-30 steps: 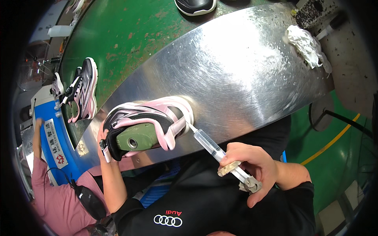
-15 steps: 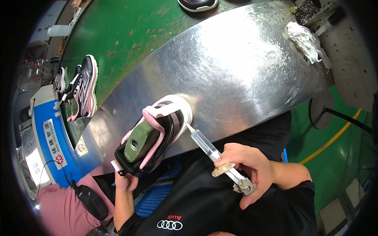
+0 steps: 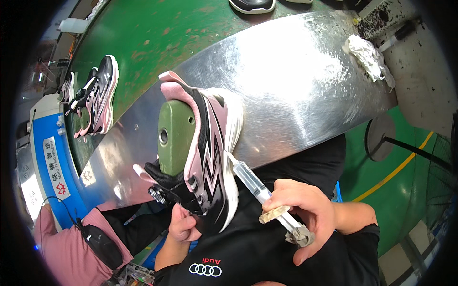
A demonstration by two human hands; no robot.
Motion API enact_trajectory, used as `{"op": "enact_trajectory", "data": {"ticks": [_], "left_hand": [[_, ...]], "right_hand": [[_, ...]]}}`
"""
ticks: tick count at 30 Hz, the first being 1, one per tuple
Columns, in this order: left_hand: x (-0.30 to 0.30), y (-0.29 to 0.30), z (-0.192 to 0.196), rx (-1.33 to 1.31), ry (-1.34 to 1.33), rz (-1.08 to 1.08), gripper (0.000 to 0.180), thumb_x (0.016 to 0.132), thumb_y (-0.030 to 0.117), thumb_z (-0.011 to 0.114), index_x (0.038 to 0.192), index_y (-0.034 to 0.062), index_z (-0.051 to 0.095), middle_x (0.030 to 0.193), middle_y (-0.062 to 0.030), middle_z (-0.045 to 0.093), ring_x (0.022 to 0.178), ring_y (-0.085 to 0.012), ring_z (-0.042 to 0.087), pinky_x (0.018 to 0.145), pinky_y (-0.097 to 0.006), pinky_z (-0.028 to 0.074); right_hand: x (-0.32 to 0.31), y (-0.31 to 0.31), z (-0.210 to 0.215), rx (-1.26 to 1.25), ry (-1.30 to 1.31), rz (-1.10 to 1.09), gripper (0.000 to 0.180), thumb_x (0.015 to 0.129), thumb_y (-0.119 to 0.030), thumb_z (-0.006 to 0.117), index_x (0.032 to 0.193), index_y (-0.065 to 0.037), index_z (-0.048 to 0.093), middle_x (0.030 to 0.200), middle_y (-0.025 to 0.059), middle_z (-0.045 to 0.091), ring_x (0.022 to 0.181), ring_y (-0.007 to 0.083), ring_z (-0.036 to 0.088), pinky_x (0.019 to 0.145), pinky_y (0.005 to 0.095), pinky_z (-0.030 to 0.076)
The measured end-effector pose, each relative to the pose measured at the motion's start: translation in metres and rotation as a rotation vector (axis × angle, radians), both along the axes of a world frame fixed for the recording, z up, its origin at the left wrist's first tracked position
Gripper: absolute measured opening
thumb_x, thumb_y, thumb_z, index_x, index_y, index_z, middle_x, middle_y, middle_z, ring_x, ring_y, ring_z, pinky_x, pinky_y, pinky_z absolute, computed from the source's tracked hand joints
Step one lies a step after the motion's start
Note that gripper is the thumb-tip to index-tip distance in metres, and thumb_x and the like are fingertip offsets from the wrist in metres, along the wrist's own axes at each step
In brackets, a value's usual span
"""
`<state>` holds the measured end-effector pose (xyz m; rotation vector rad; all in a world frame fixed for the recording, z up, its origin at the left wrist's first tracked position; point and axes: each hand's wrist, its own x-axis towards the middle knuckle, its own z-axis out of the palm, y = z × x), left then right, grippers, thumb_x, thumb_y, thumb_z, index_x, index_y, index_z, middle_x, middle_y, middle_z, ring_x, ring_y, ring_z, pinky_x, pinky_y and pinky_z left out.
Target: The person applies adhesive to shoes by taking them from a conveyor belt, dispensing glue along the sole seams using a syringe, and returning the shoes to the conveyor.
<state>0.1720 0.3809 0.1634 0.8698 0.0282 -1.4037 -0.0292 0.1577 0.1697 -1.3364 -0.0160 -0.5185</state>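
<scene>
My left hand (image 3: 182, 225) is closed under the toe end of a black and pink sneaker (image 3: 217, 157) with a thick white sole. A green shoe last (image 3: 174, 143) fills its opening, and a dial with a strap sits at the lace area. In my right hand (image 3: 303, 209) is a clear plastic syringe (image 3: 249, 178), gripped round its barrel and plunger. Its thin needle tip meets the line between the shoe's upper and sole. Whether any liquid comes out is too small to tell.
The shoe is over a shiny metal plate (image 3: 296, 105) beside a green belt (image 3: 152, 43). More sneakers (image 3: 102, 93) stand at the left. A crumpled white cloth (image 3: 367, 55) lies far right. A person in pink (image 3: 78, 248) is near a blue machine (image 3: 59, 176).
The sneaker has been turned and tilted by my left hand, so its right side now shows and the heel points away. The syringe has shifted only slightly, its tip still at the sole line.
</scene>
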Motion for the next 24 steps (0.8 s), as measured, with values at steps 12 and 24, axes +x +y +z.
{"op": "enact_trajectory", "data": {"ticks": [12, 24], "left_hand": [[-0.022, -0.036, -0.027, -0.252, 0.376, -0.283, 0.072, 0.074, -0.008, 0.054, 0.141, -0.0002, 0.025, 0.137, -0.0196, 0.041, 0.129, -0.0322, 0.039, 0.107, -0.046, 0.03], [-0.043, -0.089, -0.04, -0.219, 0.518, -0.47, 0.042, 0.082, -0.005, 0.056, 0.123, 0.0001, 0.052, 0.122, -0.0143, 0.057, 0.115, -0.0258, 0.053, 0.102, -0.04, 0.039]], "right_hand": [[-0.037, -0.01, 0.044, 0.002, 0.162, 0.116, 0.087, 0.054, -0.048, 0.086, 0.116, 0.004, 0.054, 0.093, 0.0148, 0.064, 0.066, 0.0154, 0.046, 0.055, 0.0255, 0.033], [-0.083, -0.008, 0.098, -0.21, 0.309, 0.058, 0.077, 0.057, -0.056, 0.08, 0.1, 0.005, 0.062, 0.097, 0.0145, 0.063, 0.081, 0.0275, 0.055, 0.071, 0.0384, 0.04]]}}
